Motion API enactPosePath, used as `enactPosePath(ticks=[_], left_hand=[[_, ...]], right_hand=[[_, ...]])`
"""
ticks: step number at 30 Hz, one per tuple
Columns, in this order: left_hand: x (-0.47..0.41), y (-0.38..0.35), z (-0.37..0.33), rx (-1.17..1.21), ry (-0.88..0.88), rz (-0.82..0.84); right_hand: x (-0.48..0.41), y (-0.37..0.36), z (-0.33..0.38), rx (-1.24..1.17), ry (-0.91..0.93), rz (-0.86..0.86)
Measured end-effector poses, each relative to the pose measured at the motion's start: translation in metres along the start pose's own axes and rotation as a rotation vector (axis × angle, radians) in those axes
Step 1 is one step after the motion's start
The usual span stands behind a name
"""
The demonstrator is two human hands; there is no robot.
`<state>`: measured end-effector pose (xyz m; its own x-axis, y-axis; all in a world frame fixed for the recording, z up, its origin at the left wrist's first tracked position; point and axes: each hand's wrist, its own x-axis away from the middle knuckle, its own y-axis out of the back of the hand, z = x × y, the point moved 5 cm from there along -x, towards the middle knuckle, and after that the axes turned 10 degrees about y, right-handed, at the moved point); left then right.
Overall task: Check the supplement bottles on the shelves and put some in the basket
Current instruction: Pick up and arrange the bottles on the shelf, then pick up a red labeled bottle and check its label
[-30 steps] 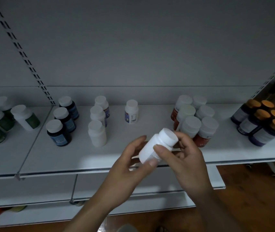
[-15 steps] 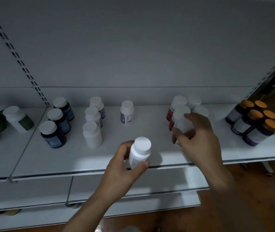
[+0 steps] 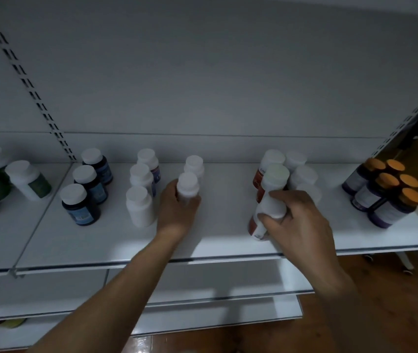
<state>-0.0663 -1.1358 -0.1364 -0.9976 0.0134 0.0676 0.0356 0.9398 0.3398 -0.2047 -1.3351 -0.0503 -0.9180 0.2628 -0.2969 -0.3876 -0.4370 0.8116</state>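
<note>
Since half a second ago the left hand (image 3: 177, 215) has carried the white bottle (image 3: 188, 186) from beyond the front edge back over the shelf (image 3: 223, 207), and the right hand (image 3: 299, 225), then only reaching, has closed on a red-labelled bottle (image 3: 272, 197). Left fingers curl round the white bottle's body below the cap. It is upright, just in front of a second white bottle (image 3: 194, 164) and near the front bottle (image 3: 139, 205) of the row to its left. Its base is hidden by the hand, so I cannot tell whether it is set down. Right fingers and thumb wrap the red-labelled bottle at its middle. It is tilted, foot toward the shelf's front edge and cap close to the other bottles (image 3: 302, 175) of its group. The likelier trouble is there: swinging the tilted bottle out could clip those closely packed neighbours and topple them. On the left, letting go before the base is flat, or dragging the hand back carelessly, could knock over the bottle behind. The basket is not in view, so the carry to it would need a look away from the shelf.
</note>
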Motion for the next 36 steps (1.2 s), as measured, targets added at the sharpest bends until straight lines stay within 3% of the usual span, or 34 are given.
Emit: enactPosePath(ticks=[4, 13, 16, 20, 27, 36], left_hand=[[-0.027, -0.005, -0.004, -0.032, -0.037, -0.126], [0.006, 0.003, 0.006, -0.013, 0.199, -0.014], [0.061, 0.009, -0.003, 0.118, 0.064, 0.137], [0.103, -0.005, -0.002, -0.067, -0.065, 0.427], [0.113, 0.003, -0.034, 0.171, -0.157, 0.368], [0.122, 0.006, -0.058, 0.172, -0.283, 0.378]], right_hand=[[0.001, -0.004, 0.001, -0.057, -0.02, -0.003], [0.006, -0.016, -0.009, -0.223, -0.078, 0.034], [0.013, -0.02, -0.004, -0.313, -0.079, 0.048], [0.023, -0.024, 0.018, -0.453, -0.028, 0.107], [0.037, -0.016, 0.063, -0.437, 0.34, 0.04], [0.045, 0.01, 0.072, -0.411, 0.49, -0.16]])
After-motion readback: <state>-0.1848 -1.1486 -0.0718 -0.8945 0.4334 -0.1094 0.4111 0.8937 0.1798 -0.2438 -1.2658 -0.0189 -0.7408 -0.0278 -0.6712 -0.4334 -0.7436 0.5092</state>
